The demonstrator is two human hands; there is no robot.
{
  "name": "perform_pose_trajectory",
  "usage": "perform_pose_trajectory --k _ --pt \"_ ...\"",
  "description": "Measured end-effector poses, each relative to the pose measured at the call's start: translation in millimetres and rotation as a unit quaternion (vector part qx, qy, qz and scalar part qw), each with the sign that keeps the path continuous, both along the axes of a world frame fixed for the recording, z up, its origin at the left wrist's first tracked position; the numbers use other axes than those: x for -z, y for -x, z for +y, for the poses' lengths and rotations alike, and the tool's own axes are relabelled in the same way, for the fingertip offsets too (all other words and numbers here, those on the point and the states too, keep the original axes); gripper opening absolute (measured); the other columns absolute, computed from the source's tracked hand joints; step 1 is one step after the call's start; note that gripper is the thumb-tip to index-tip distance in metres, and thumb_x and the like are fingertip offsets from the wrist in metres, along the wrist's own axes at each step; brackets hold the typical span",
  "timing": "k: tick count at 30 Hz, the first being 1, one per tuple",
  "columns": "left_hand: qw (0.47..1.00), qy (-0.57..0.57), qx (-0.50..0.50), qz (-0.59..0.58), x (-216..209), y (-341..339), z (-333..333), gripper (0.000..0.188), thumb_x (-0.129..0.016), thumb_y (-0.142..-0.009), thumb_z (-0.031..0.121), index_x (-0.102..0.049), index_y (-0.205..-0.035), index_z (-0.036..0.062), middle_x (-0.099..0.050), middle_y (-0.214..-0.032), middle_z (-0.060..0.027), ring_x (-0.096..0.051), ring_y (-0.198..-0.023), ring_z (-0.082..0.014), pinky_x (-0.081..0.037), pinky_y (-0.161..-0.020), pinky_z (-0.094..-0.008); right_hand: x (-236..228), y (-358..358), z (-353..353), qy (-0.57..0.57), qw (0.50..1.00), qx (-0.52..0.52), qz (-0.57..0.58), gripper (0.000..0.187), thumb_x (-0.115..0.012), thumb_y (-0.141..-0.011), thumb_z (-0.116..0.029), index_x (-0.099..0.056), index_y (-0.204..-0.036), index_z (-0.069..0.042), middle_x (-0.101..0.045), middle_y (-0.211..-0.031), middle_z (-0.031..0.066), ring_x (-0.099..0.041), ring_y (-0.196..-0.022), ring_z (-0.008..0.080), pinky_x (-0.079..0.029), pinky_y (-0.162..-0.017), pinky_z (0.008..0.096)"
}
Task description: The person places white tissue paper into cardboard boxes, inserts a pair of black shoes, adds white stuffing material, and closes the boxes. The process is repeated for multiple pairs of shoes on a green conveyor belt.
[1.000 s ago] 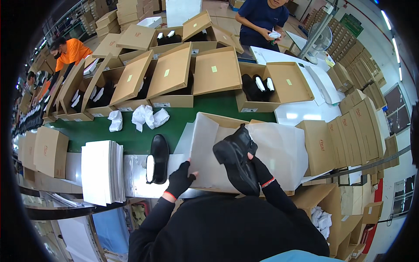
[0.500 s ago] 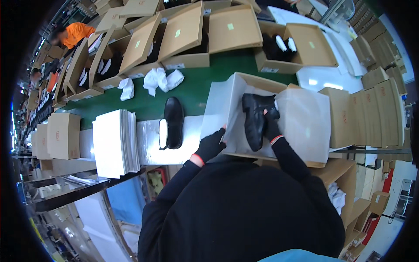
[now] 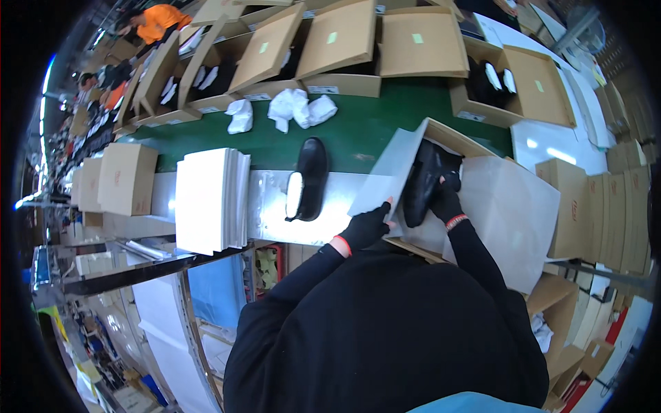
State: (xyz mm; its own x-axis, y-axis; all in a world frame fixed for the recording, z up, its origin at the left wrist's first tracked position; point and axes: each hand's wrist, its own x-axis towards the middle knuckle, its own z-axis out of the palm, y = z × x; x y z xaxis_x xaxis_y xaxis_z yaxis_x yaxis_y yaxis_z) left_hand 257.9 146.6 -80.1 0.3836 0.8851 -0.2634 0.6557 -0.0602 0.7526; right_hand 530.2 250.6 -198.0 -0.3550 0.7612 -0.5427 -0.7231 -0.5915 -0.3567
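Note:
My right hand [image 3: 447, 198], in a black glove with bare fingertips, grips a black leather boot [image 3: 421, 180] by its ankle part. The boot lies inside an open cardboard shoe box [image 3: 475, 142], along the left wall. White translucent tissue paper [image 3: 513, 220] lines the box and spreads over its right side. At the box's near left corner, my left hand [image 3: 370, 227] pinches the edge of the left tissue flap [image 3: 392, 172], which stands up beside the boot. A second black boot [image 3: 313, 180] with a white insert lies on the metal worktop to the left.
A stack of white sheets [image 3: 210, 199] stands at the worktop's left. Crumpled white paper [image 3: 292, 109] lies on the green surface [image 3: 358, 138]. Open shoe boxes [image 3: 337, 41] line the far side. Closed cartons [image 3: 575, 206] stand to the right. A person in orange [image 3: 160, 22] is at far left.
My view has swung, so the scene sits farther right. The boot in my right hand has turned and sits closer to the box's left wall. The left tissue flap leans more toward the boot.

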Motion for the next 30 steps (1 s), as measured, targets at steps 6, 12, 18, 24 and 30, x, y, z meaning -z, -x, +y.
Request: perform_pose_trajectory --k 6,12,18,24,30 --pt "0.973 0.093 -0.107 -0.181 -72.1 69.6 11.3 0.061 -0.060 -0.091 0.025 -0.034 -0.144 0.0100 -0.062 -0.115 -0.0096 -0.062 -0.078 -0.0153 -0.049 -0.068 -0.0278 -47.5 -18.6 -62.0 0.054 0.953 0.007 -0.297 0.039 -0.063 -0.088 -0.040 -0.055 -0.114 -0.013 -0.055 -0.108 0.0081 -0.054 -0.100 0.0229 -0.049 -0.075 0.0444" --pt "0.912 0.028 -0.266 -0.311 -48.2 194.0 82.3 0.034 -0.059 -0.092 0.025 -0.057 -0.120 0.0056 -0.059 -0.095 0.0010 -0.054 -0.078 -0.0064 -0.046 -0.065 -0.0232 -101.3 7.2 -91.4 -0.075 0.924 0.079 -0.367 0.047 -0.058 -0.092 -0.031 -0.045 -0.130 -0.007 -0.055 -0.115 0.0084 -0.056 -0.105 0.0233 -0.050 -0.082 0.0410" --pt "0.823 0.215 -0.384 -0.358 81.2 282.3 172.6 0.054 -0.061 -0.088 0.047 -0.053 -0.126 0.0095 -0.061 -0.107 -0.0057 -0.063 -0.079 -0.0177 -0.051 -0.062 -0.0318 -134.5 60.9 -94.0 -0.129 0.924 0.087 -0.350 0.050 -0.055 -0.095 -0.022 -0.037 -0.137 -0.003 -0.054 -0.122 0.0123 -0.055 -0.112 0.0248 -0.048 -0.091 0.0406" --pt "0.963 -0.145 -0.187 0.130 159.9 286.8 244.2 0.051 -0.070 -0.077 0.041 -0.063 -0.112 0.0047 -0.065 -0.083 -0.0263 -0.065 -0.080 -0.0395 -0.049 -0.067 -0.0452 -185.8 83.8 -117.7 -0.121 0.911 0.146 -0.366 0.043 -0.058 -0.092 -0.017 -0.047 -0.130 -0.003 -0.057 -0.114 0.0100 -0.061 -0.099 0.0195 -0.052 -0.080 0.0331" --pt "0.935 -0.035 -0.335 -0.109 147.7 231.5 259.2 0.058 -0.079 -0.066 0.037 -0.065 -0.101 -0.0077 -0.067 -0.092 -0.0193 -0.064 -0.083 -0.0302 -0.049 -0.074 -0.0384 -204.9 86.2 -140.4 -0.118 0.898 0.150 -0.397 0.038 -0.057 -0.092 -0.016 -0.049 -0.127 -0.002 -0.060 -0.112 0.0114 -0.062 -0.099 0.0206 -0.053 -0.080 0.0337"
